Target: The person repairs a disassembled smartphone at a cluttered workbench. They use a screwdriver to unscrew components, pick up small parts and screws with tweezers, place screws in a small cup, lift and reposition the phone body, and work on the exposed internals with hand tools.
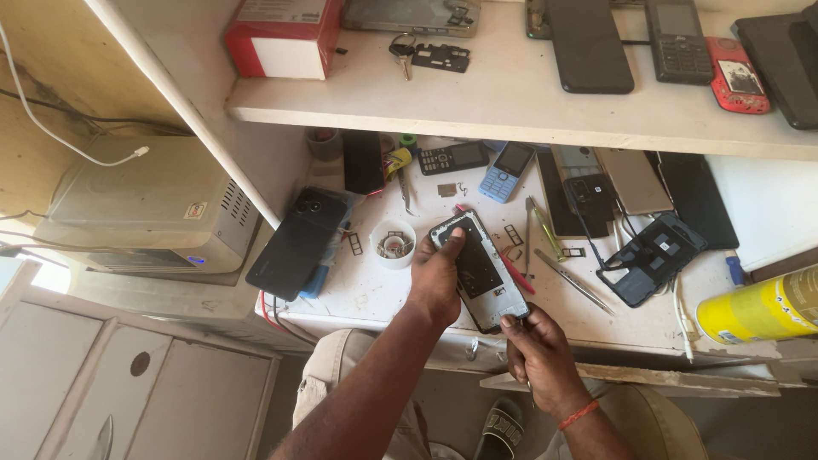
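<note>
— Over the front edge of the white workbench (375,302), what is being held?

— An opened phone (480,268), its back cover off and its insides facing up. It sits tilted, top end away from the person, just above the bench rather than lying on it.

— How do the hands share it?

— The left hand (436,277) grips the upper left side, thumb pressed along the edge near the top. The right hand (537,349) pinches the bottom corner between thumb and fingertips. Both are closed on the phone, likely so it stays steady and well lit from above.

— And the things around it?

— A small white cup (394,243) with tiny parts sits just left of the phone, probably to keep them from rolling off. Tweezers (573,281) lie to the right, near the hands. A black phone (298,243) rests face down at the left edge, well apart. A yellow spray can (758,307) lies on its side at far right. The shelf (511,106) above carries more phones and a red box (285,38).
</note>
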